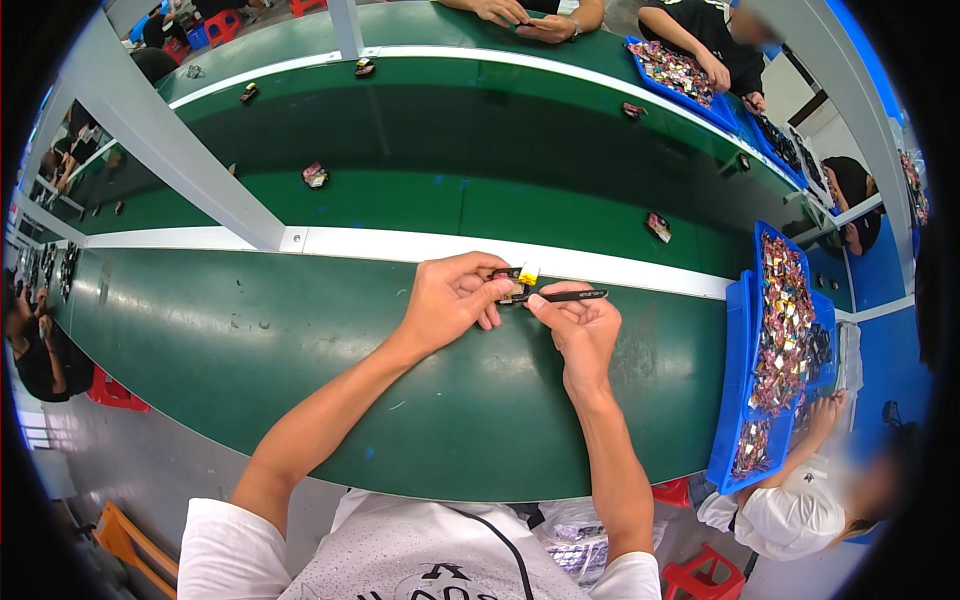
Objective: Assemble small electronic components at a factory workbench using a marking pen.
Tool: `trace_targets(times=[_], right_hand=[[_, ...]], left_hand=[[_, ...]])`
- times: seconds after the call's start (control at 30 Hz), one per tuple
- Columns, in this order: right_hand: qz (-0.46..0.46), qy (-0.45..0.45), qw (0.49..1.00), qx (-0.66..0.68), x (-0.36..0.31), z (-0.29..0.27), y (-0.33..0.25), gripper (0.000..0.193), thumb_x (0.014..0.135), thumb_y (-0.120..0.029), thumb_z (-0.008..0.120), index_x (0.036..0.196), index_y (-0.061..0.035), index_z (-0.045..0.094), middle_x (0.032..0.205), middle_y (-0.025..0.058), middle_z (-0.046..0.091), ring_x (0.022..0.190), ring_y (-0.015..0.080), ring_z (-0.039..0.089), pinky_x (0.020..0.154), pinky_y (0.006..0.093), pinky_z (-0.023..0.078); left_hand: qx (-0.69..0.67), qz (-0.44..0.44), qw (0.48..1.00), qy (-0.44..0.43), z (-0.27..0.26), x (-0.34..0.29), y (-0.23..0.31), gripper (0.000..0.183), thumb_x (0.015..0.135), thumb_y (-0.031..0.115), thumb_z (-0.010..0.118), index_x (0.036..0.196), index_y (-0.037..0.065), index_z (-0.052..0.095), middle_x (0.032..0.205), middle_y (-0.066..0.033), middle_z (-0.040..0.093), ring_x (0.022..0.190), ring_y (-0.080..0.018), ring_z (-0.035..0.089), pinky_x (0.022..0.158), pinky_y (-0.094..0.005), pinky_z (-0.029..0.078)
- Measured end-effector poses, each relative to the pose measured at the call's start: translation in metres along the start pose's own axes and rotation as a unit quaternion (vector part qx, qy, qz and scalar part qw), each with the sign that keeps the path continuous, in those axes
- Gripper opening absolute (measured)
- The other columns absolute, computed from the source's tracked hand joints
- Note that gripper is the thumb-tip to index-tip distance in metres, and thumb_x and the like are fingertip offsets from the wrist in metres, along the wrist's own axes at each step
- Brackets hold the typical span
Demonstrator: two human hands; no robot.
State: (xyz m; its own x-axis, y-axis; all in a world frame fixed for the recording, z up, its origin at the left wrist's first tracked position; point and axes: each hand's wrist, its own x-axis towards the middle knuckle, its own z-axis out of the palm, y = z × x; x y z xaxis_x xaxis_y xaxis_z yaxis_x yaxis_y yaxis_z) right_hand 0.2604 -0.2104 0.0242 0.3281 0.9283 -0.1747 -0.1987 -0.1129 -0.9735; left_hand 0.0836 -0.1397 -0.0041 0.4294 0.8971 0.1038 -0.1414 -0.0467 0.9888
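Above the green worktable, my left hand pinches a small electronic assembly with a black housing between thumb and fingers. A small white and yellow block, which looks like a battery, stands up from its far side. My right hand is closed around a pair of black tweezers. They lie nearly level, with their tip end to the left, at the assembly. Whether the tip touches it is too small to tell, and my left fingers hide part of the housing.
Blue trays heaped with small electronic parts stand at the right table edge. Beyond a white rail runs a green conveyor belt carrying scattered small assemblies. A white post rises at left. Other people work across and at both sides.
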Motion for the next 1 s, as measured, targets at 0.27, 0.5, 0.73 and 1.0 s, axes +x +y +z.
trace_targets(times=[0.27,0.5,0.73,1.0], right_hand=[[-0.137,-0.019,0.989,-0.049,-0.002,0.0,0.01,0.012,0.085,0.006,0.078,0.094,0.0036,0.071,0.073,-0.0029,0.063,0.055,-0.0023,0.042,0.05,0.018,0.03],[-0.288,0.021,0.946,-0.148,-0.004,0.002,0.019,0.01,0.081,0.004,0.083,0.087,0.0014,0.076,0.078,-0.0012,0.072,0.048,-0.0005,0.037,0.045,0.0201,0.026],[-0.335,0.016,0.926,-0.171,-0.003,0.005,0.02,0.01,0.079,0.004,0.084,0.084,0.0005,0.077,0.087,0.0011,0.078,0.046,0.0011,0.038,0.044,0.0212,0.028],[-0.315,0.008,0.933,-0.172,-0.003,0.004,0.018,0.009,0.079,0.003,0.084,0.086,0.001,0.077,0.085,0.0012,0.077,0.046,0.0012,0.036,0.045,0.0221,0.027]], left_hand=[[-0.05,-0.063,0.996,-0.035,-0.009,0.006,-0.001,0.025,0.098,0.011,0.07,0.114,-0.009,0.07,0.071,-0.0091,0.071,0.056,-0.0124,0.066,0.05,-0.025,0.052],[-0.064,-0.075,0.994,-0.043,-0.011,0.008,0.001,0.025,0.099,0.013,0.069,0.113,-0.008,0.071,0.071,-0.0086,0.071,0.055,-0.0127,0.066,0.05,-0.0246,0.051],[-0.058,-0.063,0.995,-0.043,-0.01,0.006,0.001,0.022,0.099,0.01,0.069,0.112,-0.008,0.071,0.07,-0.0081,0.07,0.055,-0.0118,0.066,0.049,-0.0246,0.05],[-0.06,-0.056,0.996,-0.042,-0.01,0.004,0.002,0.022,0.099,0.009,0.068,0.113,-0.008,0.07,0.071,-0.008,0.071,0.055,-0.0115,0.065,0.049,-0.0244,0.05]])
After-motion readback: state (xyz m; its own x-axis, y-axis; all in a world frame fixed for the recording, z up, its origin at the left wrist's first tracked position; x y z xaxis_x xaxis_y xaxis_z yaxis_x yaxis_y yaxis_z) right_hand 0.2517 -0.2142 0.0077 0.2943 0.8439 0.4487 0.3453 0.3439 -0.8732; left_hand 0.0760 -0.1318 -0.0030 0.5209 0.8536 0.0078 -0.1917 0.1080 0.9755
